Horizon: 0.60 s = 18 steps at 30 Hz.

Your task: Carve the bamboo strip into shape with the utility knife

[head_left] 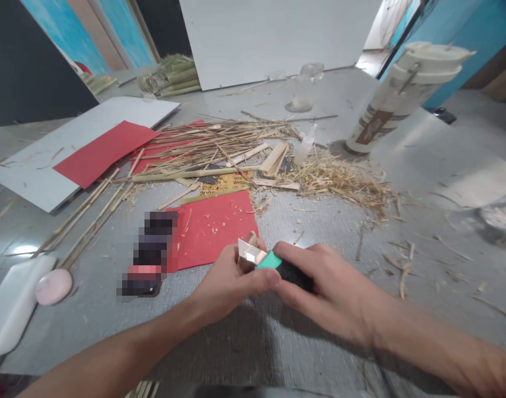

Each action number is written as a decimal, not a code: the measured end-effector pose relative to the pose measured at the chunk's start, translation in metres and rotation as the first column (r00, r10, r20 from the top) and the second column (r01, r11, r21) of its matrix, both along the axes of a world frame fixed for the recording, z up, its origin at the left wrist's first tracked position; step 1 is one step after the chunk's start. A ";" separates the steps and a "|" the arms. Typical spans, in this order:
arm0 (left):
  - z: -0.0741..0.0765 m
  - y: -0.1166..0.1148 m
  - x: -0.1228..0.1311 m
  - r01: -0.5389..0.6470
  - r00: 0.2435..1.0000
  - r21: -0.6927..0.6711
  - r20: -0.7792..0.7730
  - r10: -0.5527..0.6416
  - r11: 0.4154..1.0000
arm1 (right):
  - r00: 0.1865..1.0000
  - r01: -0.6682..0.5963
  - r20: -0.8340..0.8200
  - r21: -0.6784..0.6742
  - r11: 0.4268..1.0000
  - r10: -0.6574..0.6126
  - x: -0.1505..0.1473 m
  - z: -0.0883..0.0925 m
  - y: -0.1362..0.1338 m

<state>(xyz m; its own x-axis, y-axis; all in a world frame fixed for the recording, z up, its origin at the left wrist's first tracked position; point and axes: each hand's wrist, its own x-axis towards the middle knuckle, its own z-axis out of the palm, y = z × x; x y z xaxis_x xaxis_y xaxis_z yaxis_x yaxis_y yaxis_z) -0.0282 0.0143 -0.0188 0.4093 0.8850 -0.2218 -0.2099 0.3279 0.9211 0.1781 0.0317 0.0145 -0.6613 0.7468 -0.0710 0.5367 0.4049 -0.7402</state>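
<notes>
the left hand (230,279) has its grip closed around a small pale wooden piece (248,251), thumb tip pressed toward the other hand. the right hand (323,290) has its grip wrapped around a knife handle (284,268), teal at the front and black behind; the teal end meets the wooden piece, and no blade can be made out. both hands hover low over the grey tabletop (278,342), touching each other at the thumbs.

just beyond the left hand lies a red paper sheet (214,226) dusted with shavings. left of it sits a blurred-out dark object (149,254), and farther left a pink oval stone (53,286) beside a white tray (10,307).

beyond the red sheet a yellow card (228,184) shows print reading "4010" and a word beginning "wet"; the rest cannot be read. over it lies a heap of thin bamboo sticks (207,143), too many to count, with a pile of shavings (340,179) beyond the right hand.

two more red sheets show: one under the sticks (153,152) and one on a white board (104,150) far left, three red sheets in all.

far beyond the right hand stands a tall lidded cup (396,102) with a brown label whose writing is unreadable. one clear glass jar (305,88) stands farther back, and a bundle of green stalks (180,74) lies against the wall.
</notes>
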 end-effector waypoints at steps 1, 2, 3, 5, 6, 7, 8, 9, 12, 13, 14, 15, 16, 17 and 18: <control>0.001 0.000 0.001 -0.005 1.000 0.008 -0.009 0.005 1.000 | 1.000 0.004 0.008 0.004 1.000 -0.004 0.000 0.000 0.000; 0.003 0.000 0.001 -0.013 1.000 0.020 -0.024 0.014 1.000 | 1.000 0.006 0.015 0.006 1.000 -0.006 0.000 0.001 0.000; 0.006 0.000 0.002 -0.025 0.999 0.033 -0.046 0.026 0.999 | 1.000 0.008 0.021 0.006 1.000 -0.008 0.000 0.001 0.001; 0.012 0.000 0.004 -0.052 0.993 0.059 -0.105 0.058 0.997 | 0.999 0.012 0.035 0.011 1.000 -0.012 0.000 0.003 0.001; 0.015 0.000 0.005 -0.065 0.988 0.072 -0.133 0.074 0.995 | 0.999 0.012 0.045 0.019 1.000 -0.013 0.000 0.003 0.000; 0.017 0.000 0.006 -0.075 0.984 0.084 -0.158 0.088 0.994 | 0.998 0.014 0.058 0.029 0.999 -0.015 0.000 0.004 0.000; 0.019 0.000 0.006 -0.078 0.979 0.094 -0.182 0.095 0.992 | 0.997 0.017 0.071 0.039 0.999 -0.020 0.000 0.004 -0.001; 0.020 0.000 0.007 -0.081 0.974 0.106 -0.203 0.102 0.991 | 0.996 0.024 0.084 0.047 0.999 -0.028 0.000 0.004 -0.001; 0.021 0.000 0.007 -0.086 0.961 0.141 -0.249 0.120 0.986 | 0.991 0.047 0.125 0.056 0.997 -0.054 -0.001 0.004 -0.005; 0.021 0.001 0.008 -0.089 0.957 0.149 -0.260 0.126 0.985 | 0.988 0.055 0.140 0.062 0.997 -0.063 -0.001 0.004 -0.006; 0.022 0.001 0.008 -0.091 0.955 0.153 -0.268 0.130 0.984 | 0.985 0.061 0.155 0.074 0.995 -0.072 -0.001 0.003 -0.007; 0.022 0.001 0.009 -0.094 0.954 0.155 -0.270 0.134 0.983 | 0.982 0.065 0.169 0.089 0.994 -0.079 -0.002 0.003 -0.009; 0.023 0.001 0.009 -0.097 0.954 0.155 -0.269 0.136 0.983 | 0.980 0.068 0.178 0.109 0.992 -0.087 -0.002 0.002 -0.009; 0.023 0.001 0.010 -0.101 0.955 0.154 -0.263 0.139 0.983 | 0.978 0.069 0.185 0.131 0.989 -0.093 -0.002 0.001 -0.010; 0.024 0.001 0.011 -0.104 0.957 0.153 -0.254 0.141 0.983 | 0.977 0.068 0.189 0.156 0.985 -0.097 -0.003 0.001 -0.011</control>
